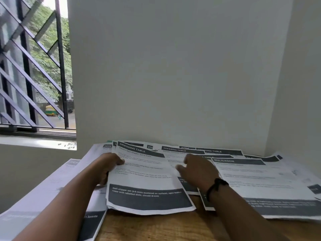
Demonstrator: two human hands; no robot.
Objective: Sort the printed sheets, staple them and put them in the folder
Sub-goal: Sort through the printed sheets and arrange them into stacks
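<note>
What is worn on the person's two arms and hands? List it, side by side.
Left hand: bare, with no ring, watch or band visible; the forearm is bare too, with no sleeve in view. Right hand: bare as well, but a thin black cord wristband circles the wrist, with a small knot or bead on it. The right forearm is also sleeveless as far as the picture shows.

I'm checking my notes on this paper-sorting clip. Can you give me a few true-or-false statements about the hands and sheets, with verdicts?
1. The left hand grips the left edge of the sheet headed DRESSING TABLE. True.
2. The right hand holds a stapler. False: it rests on the spread sheets, and no stapler is in view.
3. A sheet headed MULTI-ROOM lies to the right of the right hand. True.
4. The dark wristband is on the left wrist. False: it is on the right wrist.
5. The sheets lie on a glass table. False: the wooden table shows beneath them.
</note>
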